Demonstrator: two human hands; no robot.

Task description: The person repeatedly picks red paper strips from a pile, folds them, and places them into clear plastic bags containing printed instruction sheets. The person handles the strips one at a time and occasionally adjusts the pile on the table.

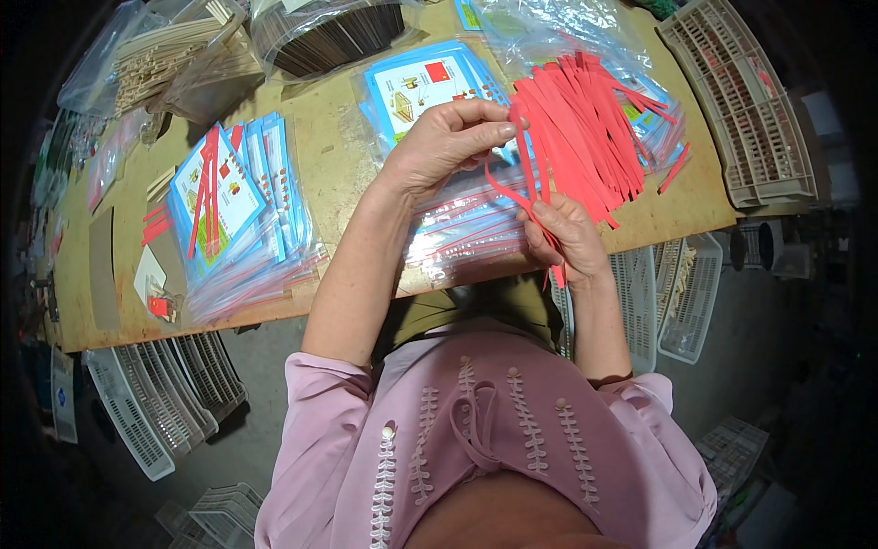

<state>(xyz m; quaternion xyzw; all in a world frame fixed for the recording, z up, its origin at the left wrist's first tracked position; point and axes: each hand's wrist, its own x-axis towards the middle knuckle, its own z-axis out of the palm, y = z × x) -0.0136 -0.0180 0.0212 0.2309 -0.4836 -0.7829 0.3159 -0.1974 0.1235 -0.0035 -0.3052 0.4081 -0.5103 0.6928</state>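
Between my two hands run a few thin red strips (508, 190). My left hand (450, 146) pinches their upper end with thumb and forefinger, above a stack of clear zip bags holding printed cards (430, 91). Lower and to the right, my right hand (565, 229) is closed round the lower part, and short red ends hang below its fingers. Just beyond my right hand a large loose pile of red strips (585, 137) lies across more bagged cards. Under my wrists, the bags' clear lower parts (466, 224) reach toward the table's front edge.
At left, red strips lie on another stack of bagged cards (219, 197). Bundled wooden sticks (174, 55) and a bag of dark flat pieces (338, 41) stand at the back. Plastic baskets (741, 101) flank the wooden table (320, 146); others sit below it.
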